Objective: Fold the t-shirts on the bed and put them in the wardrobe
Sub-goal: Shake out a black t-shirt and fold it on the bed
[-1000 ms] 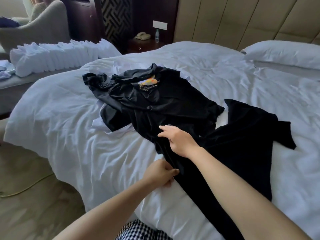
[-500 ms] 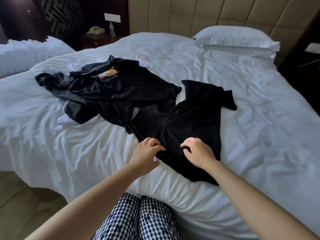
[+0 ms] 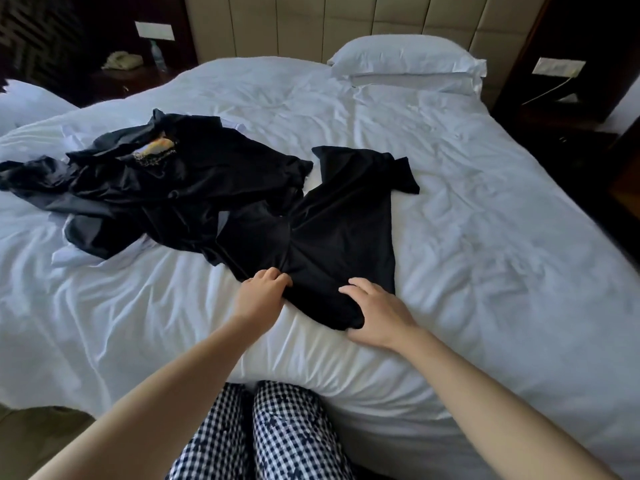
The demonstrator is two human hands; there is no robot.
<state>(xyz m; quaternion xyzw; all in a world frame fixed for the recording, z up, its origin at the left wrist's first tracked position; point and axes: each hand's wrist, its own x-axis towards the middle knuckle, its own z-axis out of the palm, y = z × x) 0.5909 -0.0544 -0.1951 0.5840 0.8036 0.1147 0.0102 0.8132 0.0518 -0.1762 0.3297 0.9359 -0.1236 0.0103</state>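
On the near side of the bed [image 3: 485,237], a black t-shirt [image 3: 339,230] lies spread out with its hem toward me. My left hand [image 3: 261,296] has its fingers curled, pinching the hem's left edge. My right hand [image 3: 377,310] holds the near corner, fingers bent on top and thumb at the edge. Both my forearms reach out low over the sheet. A heap of dark shirts [image 3: 156,188] touches the t-shirt's left side, and a pillow [image 3: 408,64] sits at the headboard.
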